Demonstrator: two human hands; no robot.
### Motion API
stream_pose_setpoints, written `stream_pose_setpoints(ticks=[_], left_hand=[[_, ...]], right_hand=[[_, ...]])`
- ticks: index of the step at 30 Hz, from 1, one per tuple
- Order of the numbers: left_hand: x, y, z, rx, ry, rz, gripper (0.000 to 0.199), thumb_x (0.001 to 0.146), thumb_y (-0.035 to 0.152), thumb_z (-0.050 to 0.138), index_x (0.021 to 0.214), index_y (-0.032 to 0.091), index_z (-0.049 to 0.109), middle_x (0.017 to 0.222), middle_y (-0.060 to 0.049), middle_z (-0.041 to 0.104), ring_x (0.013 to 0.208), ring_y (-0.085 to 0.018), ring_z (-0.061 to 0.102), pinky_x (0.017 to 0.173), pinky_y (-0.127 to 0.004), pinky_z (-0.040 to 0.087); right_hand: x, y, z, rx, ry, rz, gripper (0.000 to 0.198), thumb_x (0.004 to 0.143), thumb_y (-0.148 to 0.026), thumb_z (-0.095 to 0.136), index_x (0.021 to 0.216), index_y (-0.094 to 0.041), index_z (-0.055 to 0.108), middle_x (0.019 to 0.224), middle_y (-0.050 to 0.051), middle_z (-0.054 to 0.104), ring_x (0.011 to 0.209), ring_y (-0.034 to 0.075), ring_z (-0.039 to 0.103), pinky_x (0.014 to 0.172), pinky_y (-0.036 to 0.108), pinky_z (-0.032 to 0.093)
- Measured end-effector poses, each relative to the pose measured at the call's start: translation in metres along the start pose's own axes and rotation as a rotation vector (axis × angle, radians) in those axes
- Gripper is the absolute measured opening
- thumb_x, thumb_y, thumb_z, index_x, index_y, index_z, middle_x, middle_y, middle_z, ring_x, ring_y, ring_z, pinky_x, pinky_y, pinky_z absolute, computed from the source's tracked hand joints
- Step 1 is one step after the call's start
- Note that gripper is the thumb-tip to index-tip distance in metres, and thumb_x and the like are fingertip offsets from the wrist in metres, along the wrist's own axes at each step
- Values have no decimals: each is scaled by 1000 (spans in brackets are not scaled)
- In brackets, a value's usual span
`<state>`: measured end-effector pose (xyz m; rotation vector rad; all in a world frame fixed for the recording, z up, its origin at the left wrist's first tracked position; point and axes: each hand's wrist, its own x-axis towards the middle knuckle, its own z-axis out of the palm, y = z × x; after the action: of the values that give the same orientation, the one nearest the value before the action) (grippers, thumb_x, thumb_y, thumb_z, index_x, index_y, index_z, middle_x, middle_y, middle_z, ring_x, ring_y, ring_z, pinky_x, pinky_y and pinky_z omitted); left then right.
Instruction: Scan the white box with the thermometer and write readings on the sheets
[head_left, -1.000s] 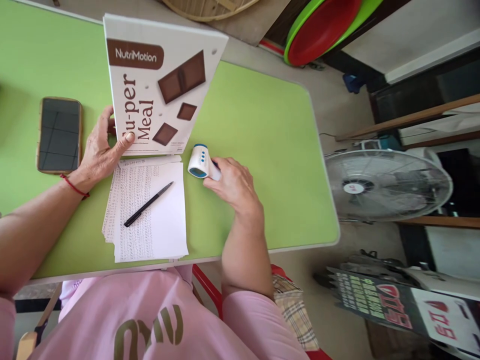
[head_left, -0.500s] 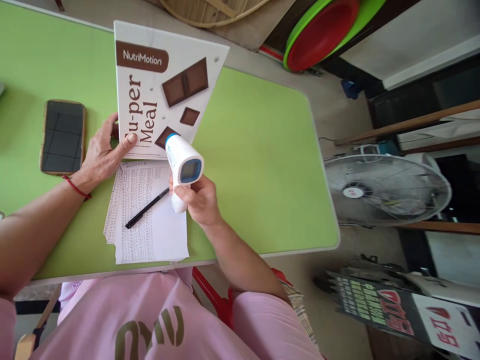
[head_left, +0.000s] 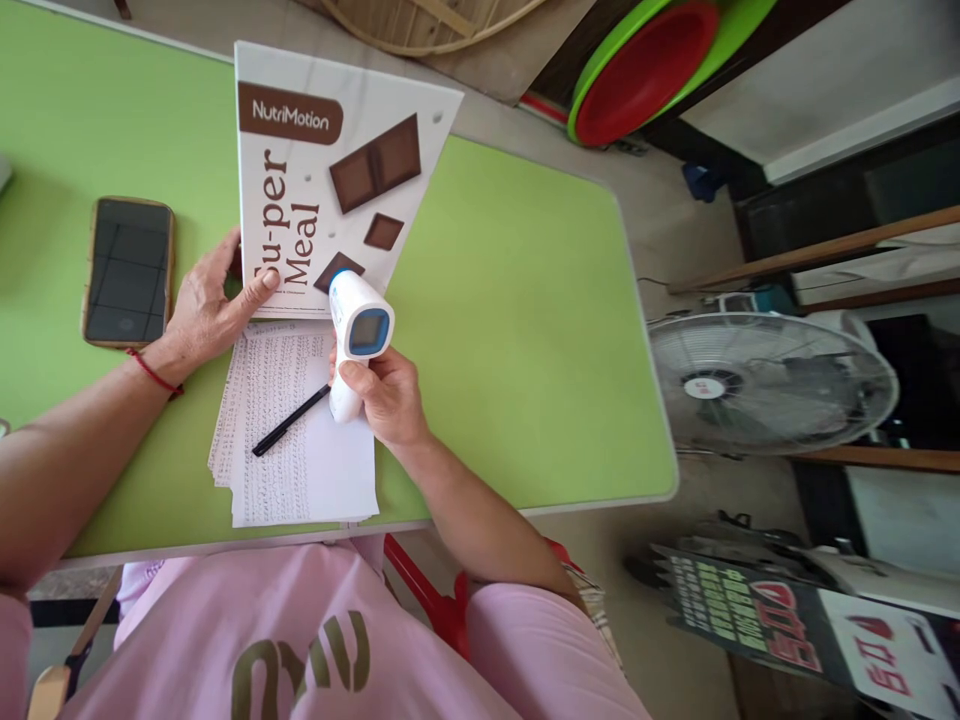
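My left hand grips the lower left edge of a white NutriMotion meal box, thumb on its front and fingers behind. The box is held tilted up over the green table, chocolate pieces printed on its face. In my right hand is a white infrared thermometer with a blue-rimmed screen facing me. Its blue-ringed nose overlaps the box's lower part in view; whether they touch I cannot tell. Handwritten paper sheets lie below, with a black pen across them.
A phone in a brown-edged case lies on the green table, left of my left hand. Beyond the right edge stands a large fan. Red and green basins and a round wooden tray are past the far side.
My right hand has shifted the thermometer slightly left, and its screen has turned a little. The box appears a touch farther right, still in my left hand.
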<state>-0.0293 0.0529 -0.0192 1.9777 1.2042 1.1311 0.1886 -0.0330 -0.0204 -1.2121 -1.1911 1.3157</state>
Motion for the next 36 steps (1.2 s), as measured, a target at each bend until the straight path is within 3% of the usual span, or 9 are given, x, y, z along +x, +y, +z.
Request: stream_pose_setpoints(ticks=[13, 36], left_hand=[[-1, 3, -1, 17, 4, 39, 58, 92, 70, 51, 127, 24, 58, 129, -11, 65, 115, -34, 63, 101, -51, 51], [-2, 2, 0, 76, 1, 27, 65, 93, 73, 46, 129, 19, 57, 121, -13, 67, 108, -32, 65, 99, -49, 52]], right_hand=[[0, 1, 2, 40, -17, -37, 39, 70, -59, 75, 78, -23, 63, 68, -2, 60, 58, 11, 54, 55, 29, 50], [0, -3, 4, 91, -9, 12, 43, 66, -62, 78, 73, -22, 63, 65, -3, 59, 57, 10, 50, 56, 29, 45]])
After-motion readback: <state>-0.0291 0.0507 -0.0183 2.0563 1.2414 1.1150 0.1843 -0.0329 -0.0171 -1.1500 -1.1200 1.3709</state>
